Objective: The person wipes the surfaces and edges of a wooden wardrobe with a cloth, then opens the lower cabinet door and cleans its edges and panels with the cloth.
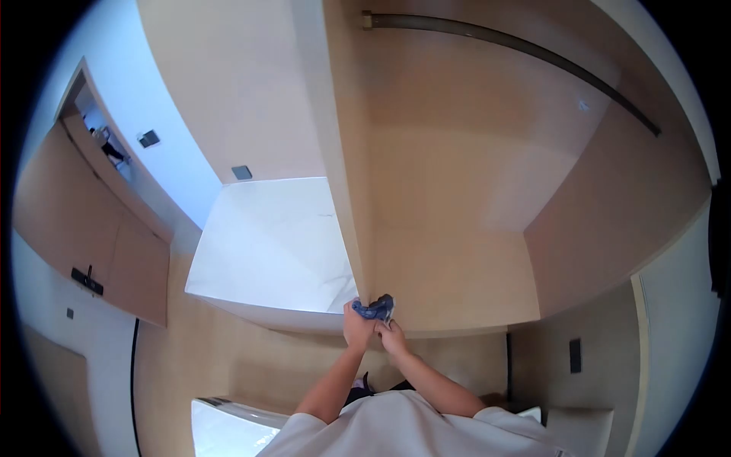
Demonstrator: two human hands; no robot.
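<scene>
My left hand (357, 327) and my right hand (392, 338) are close together in front of me, at the front edge of the wooden divider (352, 190). Between them is a small, crumpled dark blue cloth (375, 308) with a paler patch on its right side. The fingers of my left hand are closed around the cloth's left part. My right hand pinches its lower right side, though the fingertips are partly hidden. A white marble-look countertop (266, 244) lies just left of the cloth, and the wooden wardrobe floor (449, 286) lies to its right.
A hanging rail (487, 36) crosses the wardrobe's upper part. At far left, a wooden door (106, 228) with a black handle (87, 280) stands open, and a distant person (110, 146) shows through the doorway. A white-topped surface (228, 430) is behind me at lower left.
</scene>
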